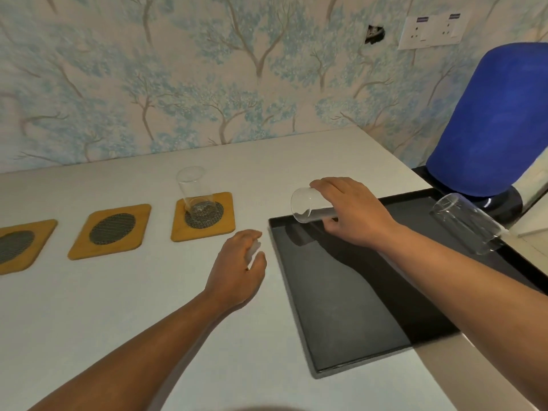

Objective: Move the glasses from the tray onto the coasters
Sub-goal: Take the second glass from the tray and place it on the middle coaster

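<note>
Black rectangular tray [341, 307] nearest, flat on white tabletop [118, 307], near right corner cut off by right forearm.

Left hand [237, 266] resting palm-down on tabletop just left of tray's left rim; forearm entering from bottom left. Fingers curled loosely inward, holding nothing that can be made out; fingertips blurred, a pale smear over the knuckles, so exact curl hard to tell.

Right hand [353, 212] over tray's far left corner, forearm crossing tray from bottom right. Fingers closed from above around clear cylindrical glass [308, 206], held on its side, open mouth pointing left, lifted above tray floor; base hidden under palm.

Second clear glass [465, 222] lying on its side at tray's far right rim, mouth toward far left; whether partly off the tray cannot be told.

Further left, row of three yellow square coasters with dark mesh centres: right coaster [203, 216] carrying third clear glass [194, 192] upright; middle coaster [111, 231] bare; left coaster [20, 246] bare, cut off by frame edge.

Blue rounded chair back [492, 120] beyond table's right edge.
</note>
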`<state>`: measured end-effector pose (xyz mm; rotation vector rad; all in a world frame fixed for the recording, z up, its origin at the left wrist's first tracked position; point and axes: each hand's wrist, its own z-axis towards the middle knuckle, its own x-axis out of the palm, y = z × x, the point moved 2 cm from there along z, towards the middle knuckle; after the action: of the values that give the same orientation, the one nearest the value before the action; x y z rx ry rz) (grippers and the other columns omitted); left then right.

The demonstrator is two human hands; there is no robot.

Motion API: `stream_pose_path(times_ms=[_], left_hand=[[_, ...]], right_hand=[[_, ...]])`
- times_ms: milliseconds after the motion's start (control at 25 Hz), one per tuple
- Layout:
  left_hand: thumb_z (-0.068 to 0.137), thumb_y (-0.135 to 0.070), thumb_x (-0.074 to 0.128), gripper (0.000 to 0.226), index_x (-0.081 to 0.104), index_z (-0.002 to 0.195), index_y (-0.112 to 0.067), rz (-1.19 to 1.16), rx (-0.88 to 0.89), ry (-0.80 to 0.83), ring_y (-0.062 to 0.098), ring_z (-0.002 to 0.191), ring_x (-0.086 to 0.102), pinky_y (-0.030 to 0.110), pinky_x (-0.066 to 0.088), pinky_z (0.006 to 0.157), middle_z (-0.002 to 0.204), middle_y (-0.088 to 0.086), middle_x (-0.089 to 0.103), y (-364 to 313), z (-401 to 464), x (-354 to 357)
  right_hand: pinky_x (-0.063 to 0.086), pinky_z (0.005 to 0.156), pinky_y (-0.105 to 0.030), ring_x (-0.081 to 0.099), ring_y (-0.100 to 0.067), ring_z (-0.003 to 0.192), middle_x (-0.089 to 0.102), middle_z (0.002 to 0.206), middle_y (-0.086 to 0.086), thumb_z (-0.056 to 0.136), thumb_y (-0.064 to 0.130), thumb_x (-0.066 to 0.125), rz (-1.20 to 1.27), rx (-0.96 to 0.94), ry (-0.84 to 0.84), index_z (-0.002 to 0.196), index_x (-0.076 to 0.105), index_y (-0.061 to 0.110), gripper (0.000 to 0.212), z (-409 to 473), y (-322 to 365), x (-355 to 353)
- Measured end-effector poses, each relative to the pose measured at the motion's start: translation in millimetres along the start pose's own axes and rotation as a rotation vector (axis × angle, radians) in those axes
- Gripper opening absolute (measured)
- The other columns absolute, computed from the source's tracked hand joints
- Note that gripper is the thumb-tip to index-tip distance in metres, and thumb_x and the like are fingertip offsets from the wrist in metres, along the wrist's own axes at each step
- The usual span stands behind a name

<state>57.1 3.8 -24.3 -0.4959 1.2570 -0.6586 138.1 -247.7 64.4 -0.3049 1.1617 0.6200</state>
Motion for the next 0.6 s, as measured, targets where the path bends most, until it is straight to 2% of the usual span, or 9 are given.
stream_pose_path(times_ms=[80,160,240,480,600], left_hand=[[0.097,-0.029,0.059,0.038,0.06,0.134,-0.02,0.019,-0.016,-0.018,0.01,0.123,0.054,0.019,0.037,0.098,0.136,-0.007,0.058,28.2,-14.2,-30.0],[0.096,-0.023,0.063,0.032,0.064,0.128,-0.016,0.033,-0.042,-0.036,0.01,0.116,0.061,0.009,0.04,0.089,0.127,-0.009,0.058,58.5,-26.6,-62.7],[0.095,-0.02,0.065,0.03,0.067,0.124,-0.015,0.093,-0.066,-0.059,0.008,0.11,0.061,0.005,0.041,0.083,0.121,-0.009,0.057,91.1,-39.7,-98.7],[0.092,-0.02,0.066,0.025,0.072,0.116,-0.012,0.288,-0.081,-0.122,0.012,0.101,0.056,0.019,0.043,0.081,0.112,-0.008,0.059,183.2,-63.4,-197.2],[0.093,-0.019,0.065,0.026,0.07,0.117,-0.011,0.312,-0.087,-0.17,0.016,0.105,0.054,0.021,0.039,0.083,0.115,-0.003,0.059,221.6,-62.0,-237.2]], right_hand=[[0.043,0.104,-0.045,0.055,-0.034,0.126,0.061,0.141,-0.01,0.076,0.013,0.076,0.04,-0.023,-0.023,0.143,0.053,0.013,0.071,12.2,34.6,7.7],[0.042,0.105,-0.044,0.054,-0.033,0.127,0.06,0.141,-0.009,0.075,0.013,0.078,0.089,-0.043,-0.037,0.144,0.052,0.013,0.073,27.5,70.5,18.1],[0.043,0.104,-0.043,0.054,-0.032,0.125,0.06,0.14,-0.008,0.074,0.015,0.079,0.149,-0.06,-0.045,0.144,0.051,0.013,0.075,44.3,111.0,30.4],[0.04,0.097,-0.032,0.054,-0.027,0.12,0.058,0.141,-0.004,0.073,0.025,0.079,0.37,0.014,-0.032,0.146,0.047,0.02,0.08,95.6,228.2,80.8],[0.041,0.102,-0.03,0.053,-0.017,0.125,0.055,0.141,0.003,0.072,0.03,0.081,0.541,0.089,-0.047,0.148,0.045,0.021,0.084,119.5,276.1,108.0]])
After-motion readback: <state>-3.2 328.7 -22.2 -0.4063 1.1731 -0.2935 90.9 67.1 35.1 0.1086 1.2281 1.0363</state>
